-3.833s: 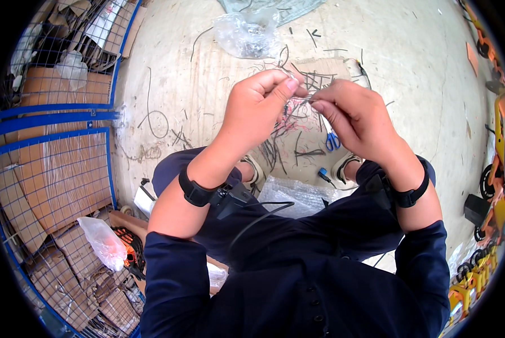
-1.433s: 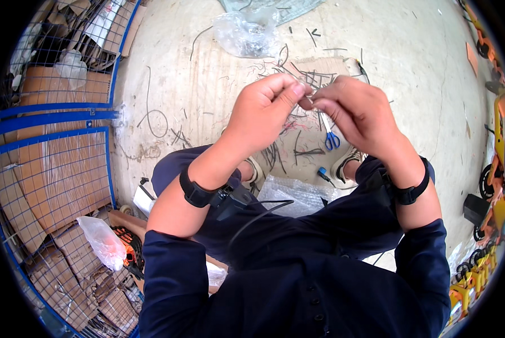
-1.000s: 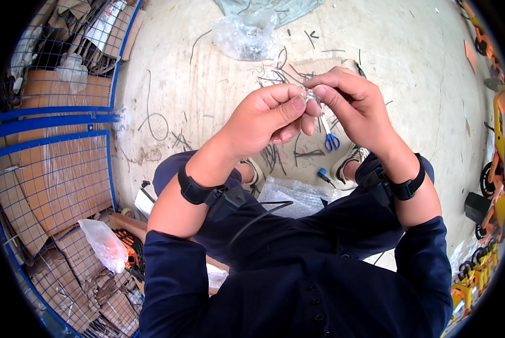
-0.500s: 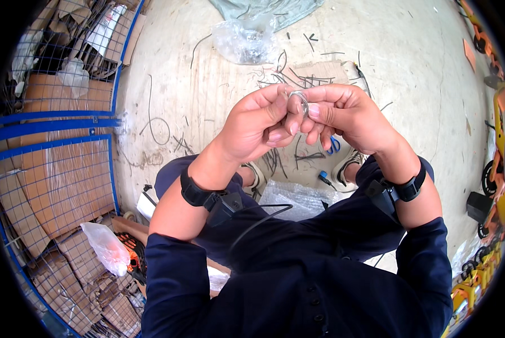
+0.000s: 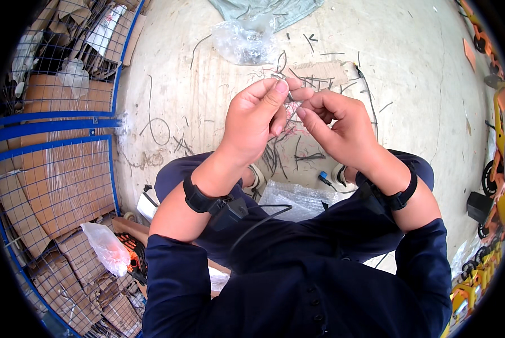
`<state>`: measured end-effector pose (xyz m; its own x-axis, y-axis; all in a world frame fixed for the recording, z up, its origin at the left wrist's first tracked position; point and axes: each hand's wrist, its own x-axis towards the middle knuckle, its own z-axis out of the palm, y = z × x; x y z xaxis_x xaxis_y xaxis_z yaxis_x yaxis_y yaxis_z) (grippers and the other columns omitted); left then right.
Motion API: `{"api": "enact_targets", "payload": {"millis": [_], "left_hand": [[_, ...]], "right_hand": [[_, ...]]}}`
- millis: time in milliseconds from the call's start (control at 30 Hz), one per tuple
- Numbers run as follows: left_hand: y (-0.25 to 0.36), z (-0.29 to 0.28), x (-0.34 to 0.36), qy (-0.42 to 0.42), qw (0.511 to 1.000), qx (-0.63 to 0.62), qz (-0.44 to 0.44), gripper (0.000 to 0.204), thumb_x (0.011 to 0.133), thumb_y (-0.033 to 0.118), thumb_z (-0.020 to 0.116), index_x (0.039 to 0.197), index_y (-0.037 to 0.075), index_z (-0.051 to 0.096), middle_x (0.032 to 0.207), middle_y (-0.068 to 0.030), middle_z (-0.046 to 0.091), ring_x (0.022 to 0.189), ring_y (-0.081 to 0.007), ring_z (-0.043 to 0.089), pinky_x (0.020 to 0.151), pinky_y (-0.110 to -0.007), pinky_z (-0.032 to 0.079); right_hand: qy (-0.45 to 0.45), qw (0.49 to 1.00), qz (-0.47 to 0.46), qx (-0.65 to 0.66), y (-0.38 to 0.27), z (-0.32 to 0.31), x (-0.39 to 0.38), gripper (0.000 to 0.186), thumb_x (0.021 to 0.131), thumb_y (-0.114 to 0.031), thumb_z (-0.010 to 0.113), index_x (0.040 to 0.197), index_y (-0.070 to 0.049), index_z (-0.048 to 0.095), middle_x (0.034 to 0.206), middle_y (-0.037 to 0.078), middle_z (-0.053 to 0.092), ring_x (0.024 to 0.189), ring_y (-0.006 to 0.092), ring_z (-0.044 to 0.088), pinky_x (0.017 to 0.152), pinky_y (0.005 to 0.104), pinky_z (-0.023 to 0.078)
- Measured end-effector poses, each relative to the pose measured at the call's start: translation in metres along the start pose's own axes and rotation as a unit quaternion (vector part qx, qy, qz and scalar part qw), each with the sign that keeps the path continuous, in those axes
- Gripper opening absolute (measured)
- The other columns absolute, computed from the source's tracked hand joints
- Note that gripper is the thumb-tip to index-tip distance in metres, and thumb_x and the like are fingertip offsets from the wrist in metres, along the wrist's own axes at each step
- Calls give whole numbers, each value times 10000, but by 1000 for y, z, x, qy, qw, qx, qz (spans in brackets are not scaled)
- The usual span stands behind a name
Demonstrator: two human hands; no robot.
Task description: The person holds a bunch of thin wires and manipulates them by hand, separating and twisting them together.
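Observation:
Both my hands are raised in front of me, above the littered floor. Thumb and fingers of my left hand [image 5: 252, 119] are pinched together on a thin wire [image 5: 290, 98], of which only a short dark stretch shows between the hands. My right hand [image 5: 342, 127] has its thumb and index finger brought together at the lower part of that wire, its other fingers curled. The fingers cover most of the wire. Below the hands lie cut black cable pieces [image 5: 310, 157] and a blue connector [image 5: 324, 177] on the floor.
Blue mesh cages [image 5: 115, 169] full of flattened cardboard stand at left. Clear plastic bags [image 5: 244, 44], a cardboard scrap [image 5: 326, 73] and bubble wrap [image 5: 292, 197] lie on the floor. Orange and yellow wheeled equipment [image 5: 492, 180] lines the right edge.
The looped silvery wire between my fingers no longer shows as a loop. My right hand has shifted slightly down and away from the left. The blue-handled tool beneath has gone out of sight.

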<state>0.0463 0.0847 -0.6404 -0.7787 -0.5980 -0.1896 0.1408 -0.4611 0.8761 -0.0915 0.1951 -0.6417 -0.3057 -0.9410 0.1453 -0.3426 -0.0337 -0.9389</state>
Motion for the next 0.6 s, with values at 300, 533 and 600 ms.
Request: {"api": "enact_targets", "payload": {"millis": [300, 533, 600], "left_hand": [[-12, 3, -4, 47, 996, 35, -65, 310, 985, 242, 513, 1131, -16, 605, 854, -31, 634, 522, -57, 495, 418, -180, 335], [-17, -3, -4, 40, 993, -35, -106, 326, 999, 227, 472, 1165, -36, 571, 890, -48, 614, 542, -82, 546, 421, -190, 360], [-16, -2, -4, 41, 992, -40, -112, 330, 1000, 226, 464, 1173, -37, 563, 903, -51, 613, 550, -86, 553, 425, -190, 363]], "right_hand": [[101, 969, -168, -153, 15, 10, 7, 112, 788, -82, 716, 852, -47, 632, 735, 68, 645, 560, 214, 603, 483, 293, 470], [93, 973, -121, -172, 22, 12, 9, 155, 775, -120, 740, 863, -59, 628, 743, 80, 650, 602, 243, 636, 506, 321, 498], [107, 967, -140, -182, 24, 14, 9, 158, 775, -128, 741, 865, -61, 630, 744, 86, 654, 606, 248, 641, 510, 323, 502]]}}
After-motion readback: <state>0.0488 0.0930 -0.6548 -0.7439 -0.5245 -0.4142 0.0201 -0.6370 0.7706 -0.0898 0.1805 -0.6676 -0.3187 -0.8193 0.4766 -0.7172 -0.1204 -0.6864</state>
